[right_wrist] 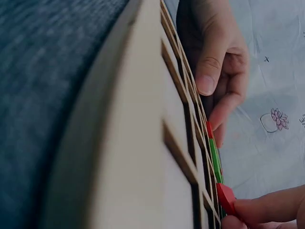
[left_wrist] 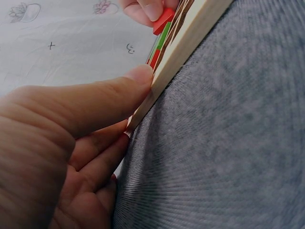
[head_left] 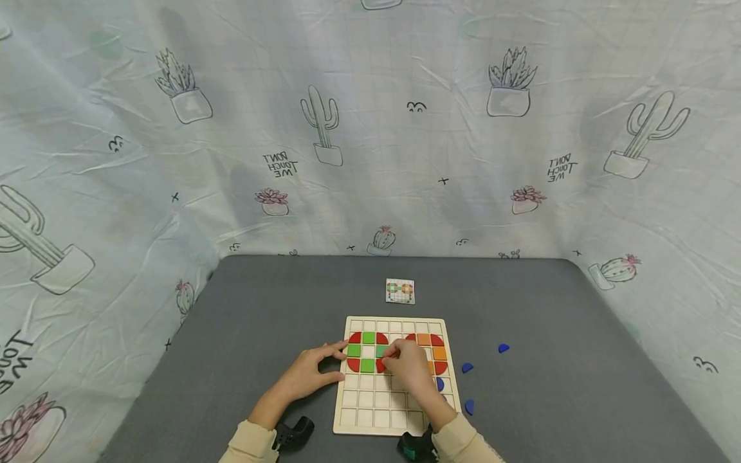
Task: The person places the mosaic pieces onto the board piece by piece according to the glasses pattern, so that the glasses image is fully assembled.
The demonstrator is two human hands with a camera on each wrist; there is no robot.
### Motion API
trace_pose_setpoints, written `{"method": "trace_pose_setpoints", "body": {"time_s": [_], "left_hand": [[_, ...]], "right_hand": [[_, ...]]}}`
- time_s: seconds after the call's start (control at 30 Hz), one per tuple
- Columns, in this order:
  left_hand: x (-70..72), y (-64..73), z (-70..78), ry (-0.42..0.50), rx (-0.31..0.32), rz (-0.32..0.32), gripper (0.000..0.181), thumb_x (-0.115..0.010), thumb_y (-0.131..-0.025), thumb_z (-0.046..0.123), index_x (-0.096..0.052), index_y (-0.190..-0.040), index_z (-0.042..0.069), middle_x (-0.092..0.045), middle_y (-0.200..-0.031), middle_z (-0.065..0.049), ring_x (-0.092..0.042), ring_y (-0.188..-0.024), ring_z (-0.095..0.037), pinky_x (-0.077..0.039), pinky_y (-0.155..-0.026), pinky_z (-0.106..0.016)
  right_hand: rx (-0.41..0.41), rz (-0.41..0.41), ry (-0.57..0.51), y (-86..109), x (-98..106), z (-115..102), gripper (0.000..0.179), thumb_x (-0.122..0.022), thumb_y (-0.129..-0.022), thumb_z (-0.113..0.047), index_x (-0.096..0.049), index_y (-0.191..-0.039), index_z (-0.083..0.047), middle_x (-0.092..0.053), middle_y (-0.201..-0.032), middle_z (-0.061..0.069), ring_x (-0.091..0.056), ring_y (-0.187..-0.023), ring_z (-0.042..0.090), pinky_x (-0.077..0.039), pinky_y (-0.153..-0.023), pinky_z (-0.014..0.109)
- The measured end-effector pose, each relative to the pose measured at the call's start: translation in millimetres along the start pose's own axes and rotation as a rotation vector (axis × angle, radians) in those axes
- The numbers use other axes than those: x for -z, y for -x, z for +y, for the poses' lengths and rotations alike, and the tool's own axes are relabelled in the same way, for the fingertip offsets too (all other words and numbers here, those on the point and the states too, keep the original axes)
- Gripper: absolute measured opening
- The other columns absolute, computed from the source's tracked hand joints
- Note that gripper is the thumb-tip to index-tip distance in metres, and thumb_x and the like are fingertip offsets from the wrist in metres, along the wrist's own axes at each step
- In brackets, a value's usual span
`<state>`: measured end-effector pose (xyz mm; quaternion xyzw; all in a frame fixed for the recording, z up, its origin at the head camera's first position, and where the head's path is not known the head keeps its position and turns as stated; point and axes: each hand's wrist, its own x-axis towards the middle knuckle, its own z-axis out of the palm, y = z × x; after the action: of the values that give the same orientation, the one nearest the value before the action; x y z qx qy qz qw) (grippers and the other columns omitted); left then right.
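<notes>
A wooden grid board [head_left: 366, 411] lies on the grey table, with red, green and orange pieces in its upper cells. My right hand [head_left: 410, 366] pinches a red quarter-round piece [left_wrist: 163, 21] between thumb and finger. That piece sits tilted at the lower right corner of the red-and-green ring, partly covered by the fingertips in the head view. Along the board's left edge, my left hand [head_left: 312, 370] touches the wood with extended thumb and fingers. The right hand hides part of the red-and-orange group [head_left: 439, 354].
Blue rounded pieces [head_left: 467, 367] lie on the table right of the board; another blue piece [head_left: 440, 384] shows on the board beside the right forearm. Beyond the board lies a small pattern card [head_left: 400, 291]. A printed cloth [head_left: 370, 128] hangs behind the table.
</notes>
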<state>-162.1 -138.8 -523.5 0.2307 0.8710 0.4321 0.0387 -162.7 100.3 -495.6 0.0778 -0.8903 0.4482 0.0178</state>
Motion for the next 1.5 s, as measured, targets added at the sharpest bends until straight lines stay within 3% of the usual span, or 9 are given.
{"method": "trace_pose_setpoints", "body": {"time_s": [0.4, 0.7, 0.9, 1.07, 1.3, 1.5], "left_hand": [[0.1, -0.5, -1.6, 0.001, 0.001, 0.001, 0.035, -0.075, -0.079, 0.033, -0.067, -0.107, 0.014, -0.053, -0.139, -0.003, -0.046, -0.132, -0.028, -0.030, -0.115, -0.049], [0.6, -0.6, -0.6, 0.005, -0.006, 0.001, 0.036, -0.075, -0.079, 0.032, -0.067, -0.107, 0.012, -0.053, -0.139, -0.005, -0.046, -0.131, -0.029, -0.030, -0.115, -0.049], [0.7, -1.0, -1.3, 0.004, -0.003, -0.002, 0.036, -0.075, -0.079, 0.032, -0.067, -0.108, 0.012, -0.052, -0.140, -0.004, -0.045, -0.132, -0.029, -0.030, -0.115, -0.050], [0.9, -1.1, -1.6, -0.007, -0.003, 0.000, 0.037, -0.075, -0.078, 0.034, -0.067, -0.108, 0.013, -0.052, -0.140, -0.004, -0.045, -0.132, -0.029, -0.030, -0.115, -0.050], [0.8, -0.2, -1.7, -0.001, -0.006, -0.012, 0.037, -0.074, -0.080, 0.034, -0.066, -0.109, 0.012, -0.052, -0.140, -0.004, -0.045, -0.132, -0.029, -0.030, -0.115, -0.049], [0.7, 0.3, -0.3, 0.016, 0.003, -0.011, 0.037, -0.074, -0.080, 0.033, -0.066, -0.109, 0.012, -0.052, -0.140, -0.005, -0.044, -0.132, -0.032, -0.029, -0.115, -0.050]], "right_hand": [[0.084, 0.073, 0.159, 2.7, -7.2, -5.4, 0.017, -0.072, -0.075, 0.002, -0.061, -0.066, -0.008, -0.057, -0.062, -0.001, -0.047, -0.058, 0.008, -0.040, -0.047, 0.017], [0.060, 0.045, 0.123, 6.6, 0.4, -9.7, 0.007, -0.071, -0.078, -0.001, -0.065, -0.076, -0.005, -0.058, -0.069, 0.000, -0.050, -0.063, 0.009, -0.043, -0.051, 0.018], [0.035, 0.068, 0.101, 9.3, 31.5, -13.6, 0.006, -0.071, -0.080, -0.007, -0.069, -0.085, -0.004, -0.065, -0.076, 0.001, -0.058, -0.070, 0.012, -0.051, -0.059, 0.024], [-0.030, 0.135, 0.112, 5.7, 62.8, 1.1, 0.008, -0.071, -0.083, -0.011, -0.070, -0.089, -0.006, -0.069, -0.083, 0.004, -0.065, -0.078, 0.020, -0.057, -0.066, 0.033], [-0.068, 0.210, 0.135, 5.0, 107.6, 50.2, 0.022, -0.068, -0.087, -0.012, -0.068, -0.106, -0.001, -0.069, -0.101, 0.017, -0.066, -0.092, 0.035, -0.059, -0.076, 0.048], [-0.117, 0.236, 0.147, 5.5, 142.5, 93.1, 0.030, -0.065, -0.090, -0.015, -0.064, -0.117, -0.001, -0.066, -0.112, 0.022, -0.064, -0.101, 0.040, -0.055, -0.083, 0.052]]}}
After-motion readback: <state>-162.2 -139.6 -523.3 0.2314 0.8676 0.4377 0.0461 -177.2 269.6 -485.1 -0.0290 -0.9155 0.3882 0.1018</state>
